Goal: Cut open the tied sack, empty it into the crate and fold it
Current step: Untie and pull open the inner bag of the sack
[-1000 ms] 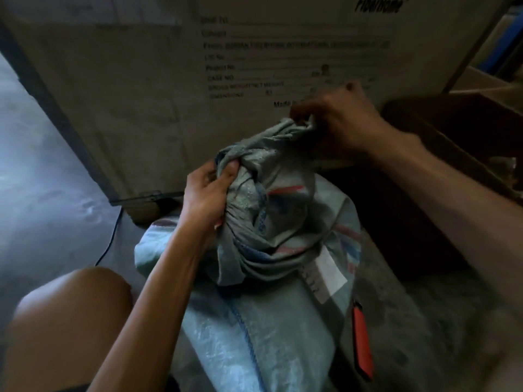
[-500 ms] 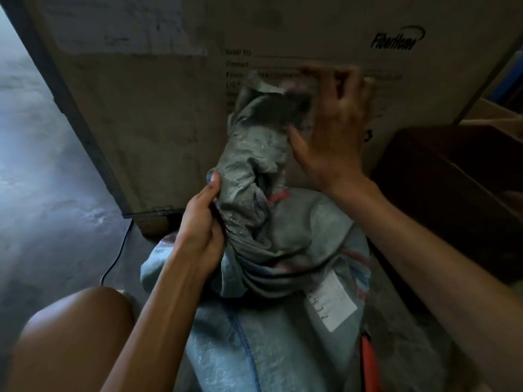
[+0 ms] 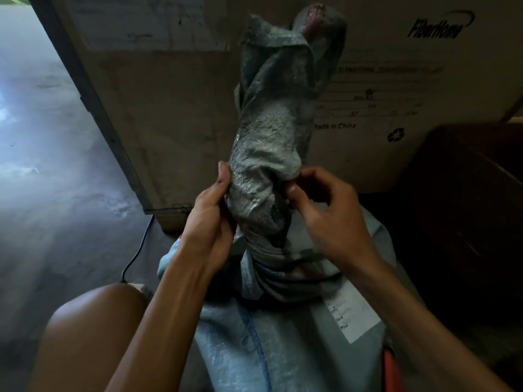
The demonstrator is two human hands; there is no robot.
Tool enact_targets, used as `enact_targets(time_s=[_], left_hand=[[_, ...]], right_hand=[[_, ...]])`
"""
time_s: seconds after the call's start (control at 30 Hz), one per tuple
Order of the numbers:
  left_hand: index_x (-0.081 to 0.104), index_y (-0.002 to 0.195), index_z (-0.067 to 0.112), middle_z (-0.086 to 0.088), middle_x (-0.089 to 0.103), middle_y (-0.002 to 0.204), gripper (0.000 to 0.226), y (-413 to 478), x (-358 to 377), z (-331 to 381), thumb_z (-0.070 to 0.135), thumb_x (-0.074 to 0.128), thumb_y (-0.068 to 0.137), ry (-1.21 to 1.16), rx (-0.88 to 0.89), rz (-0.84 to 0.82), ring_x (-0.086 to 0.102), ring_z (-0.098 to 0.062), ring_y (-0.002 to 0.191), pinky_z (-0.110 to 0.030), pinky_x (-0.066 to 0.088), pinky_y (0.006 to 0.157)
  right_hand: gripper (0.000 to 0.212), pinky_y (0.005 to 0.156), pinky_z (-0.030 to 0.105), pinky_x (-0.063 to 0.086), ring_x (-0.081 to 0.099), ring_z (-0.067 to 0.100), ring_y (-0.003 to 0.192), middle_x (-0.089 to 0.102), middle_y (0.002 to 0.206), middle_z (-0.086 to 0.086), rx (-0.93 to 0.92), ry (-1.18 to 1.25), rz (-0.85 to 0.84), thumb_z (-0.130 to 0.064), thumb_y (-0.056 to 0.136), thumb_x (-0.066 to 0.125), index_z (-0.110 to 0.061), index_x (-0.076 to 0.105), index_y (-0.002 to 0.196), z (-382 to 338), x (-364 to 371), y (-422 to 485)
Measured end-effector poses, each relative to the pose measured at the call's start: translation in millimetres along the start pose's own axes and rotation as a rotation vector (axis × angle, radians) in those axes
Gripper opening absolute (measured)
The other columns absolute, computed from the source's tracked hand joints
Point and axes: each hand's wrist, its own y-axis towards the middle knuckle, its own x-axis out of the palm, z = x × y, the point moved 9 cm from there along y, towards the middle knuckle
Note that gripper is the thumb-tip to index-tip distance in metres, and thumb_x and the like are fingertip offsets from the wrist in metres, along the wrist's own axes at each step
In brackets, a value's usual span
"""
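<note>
A pale blue-grey woven sack (image 3: 283,349) stands in front of me, with a white label (image 3: 351,312) on its right side. Its twisted neck (image 3: 271,117) stands upright above the bunched, tied part. My left hand (image 3: 209,219) grips the left side of the neck just above the tie. On the neck's right side, my right hand (image 3: 325,210) pinches the fabric with thumb and fingertips. A dark brown crate (image 3: 467,199) sits to the right of the sack. A red-handled object (image 3: 392,366) lies low on the right, mostly hidden by my forearm.
A large cardboard box (image 3: 169,108) with printed text stands right behind the sack. Grey concrete floor (image 3: 48,165) stretches to the left, with a thin black cable (image 3: 138,250) running along it. My bare knee (image 3: 90,329) is at lower left.
The sack's neck has gone from folded over to standing upright. My right hand let go of the top and came down to pinch the neck near the tie. The left hand stayed on it.
</note>
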Motion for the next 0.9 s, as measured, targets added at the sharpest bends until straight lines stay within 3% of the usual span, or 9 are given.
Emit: enact_targets(time_s=[0.2, 0.3, 0.4, 0.47, 0.57, 0.67, 0.77, 0.83, 0.9], left_hand=[[0.072, 0.099, 0.003, -0.006, 0.08, 0.083, 0.045, -1, 8, -15, 0.039, 0.079, 0.074, 0.641, 0.02, -0.053, 0.076, -0.012, 0.075, -0.026, 0.06, 0.072], [0.057, 0.124, 0.013, -0.005, 0.077, 0.104, 0.081, -2, 6, -18, 0.044, 0.09, 0.056, 0.59, -0.054, -0.047, 0.077, -0.017, 0.091, -0.039, 0.064, 0.078], [0.068, 0.116, 0.024, 0.005, 0.079, 0.105, 0.052, -7, 20, -6, 0.057, 0.074, 0.076, 0.618, 0.004, -0.076, 0.076, -0.01, 0.094, -0.028, 0.062, 0.071], [0.076, 0.096, 0.023, 0.005, 0.081, 0.092, 0.027, -8, 19, 8, 0.048, 0.068, 0.088, 0.716, 0.121, 0.031, 0.076, -0.011, 0.089, -0.022, 0.058, 0.066], [0.077, 0.081, 0.022, 0.005, 0.078, 0.078, 0.024, -7, 7, 22, 0.043, 0.07, 0.091, 0.806, 0.235, 0.21, 0.073, -0.011, 0.075, -0.024, 0.054, 0.057], [0.075, 0.083, 0.016, 0.008, 0.072, 0.062, 0.024, -4, -1, 23, 0.037, 0.068, 0.092, 0.622, 0.19, 0.223, 0.064, -0.002, 0.051, -0.015, 0.044, 0.041], [0.074, 0.095, 0.006, -0.005, 0.08, 0.079, 0.029, -4, -5, 15, 0.032, 0.064, 0.096, 0.41, 0.075, 0.171, 0.075, -0.013, 0.066, -0.021, 0.055, 0.049], [0.072, 0.108, 0.002, -0.012, 0.08, 0.103, 0.033, -2, -12, 12, 0.031, 0.059, 0.098, 0.208, 0.032, 0.188, 0.078, -0.022, 0.091, -0.029, 0.063, 0.068], [0.065, 0.126, 0.002, -0.015, 0.073, 0.125, 0.044, 0, -13, 14, 0.036, 0.054, 0.099, -0.009, 0.013, 0.159, 0.072, -0.025, 0.112, -0.036, 0.061, 0.089]], right_hand=[[0.02, 0.082, 0.043, 0.059, 0.072, 0.016, 0.088, 0.075, 0.09, 0.003, 0.129, 0.191, 0.143, -0.029, 0.098, 0.059, -0.012, 0.07, 0.098, 13, -20, -3], [0.016, 0.077, 0.05, 0.058, 0.072, 0.021, 0.086, 0.074, 0.087, 0.003, 0.089, 0.076, 0.118, -0.025, 0.098, 0.06, -0.013, 0.069, 0.097, 14, -21, -1], [0.017, 0.075, 0.047, 0.058, 0.072, 0.018, 0.084, 0.074, 0.087, 0.001, -0.009, 0.004, 0.026, -0.026, 0.096, 0.063, -0.011, 0.07, 0.097, 2, -15, 1], [0.023, 0.066, 0.041, 0.056, 0.068, 0.013, 0.072, 0.07, 0.075, 0.001, -0.041, -0.089, 0.009, -0.031, 0.094, 0.064, -0.009, 0.068, 0.087, -2, -16, 4], [0.034, 0.057, 0.037, 0.051, 0.061, 0.012, 0.06, 0.065, 0.066, 0.005, -0.015, -0.212, 0.053, -0.04, 0.091, 0.067, -0.009, 0.064, 0.075, -2, -25, 8], [0.043, 0.064, 0.042, 0.056, 0.07, 0.025, 0.067, 0.06, 0.06, 0.01, 0.077, -0.104, 0.068, -0.05, 0.083, 0.072, -0.016, 0.057, 0.061, 7, -36, 11], [0.043, 0.069, 0.044, 0.053, 0.07, 0.038, 0.082, 0.057, 0.064, 0.02, 0.145, 0.008, -0.038, -0.054, 0.082, 0.067, -0.02, 0.053, 0.06, 16, -26, 5], [0.036, 0.067, 0.03, 0.048, 0.063, 0.021, 0.071, 0.063, 0.07, 0.009, 0.151, 0.107, -0.088, -0.049, 0.089, 0.056, -0.019, 0.06, 0.07, 19, -15, -2], [0.03, 0.07, 0.016, 0.046, 0.061, 0.007, 0.079, 0.07, 0.088, -0.002, 0.228, 0.2, -0.098, -0.038, 0.097, 0.049, -0.018, 0.07, 0.089, 28, -9, -8]])
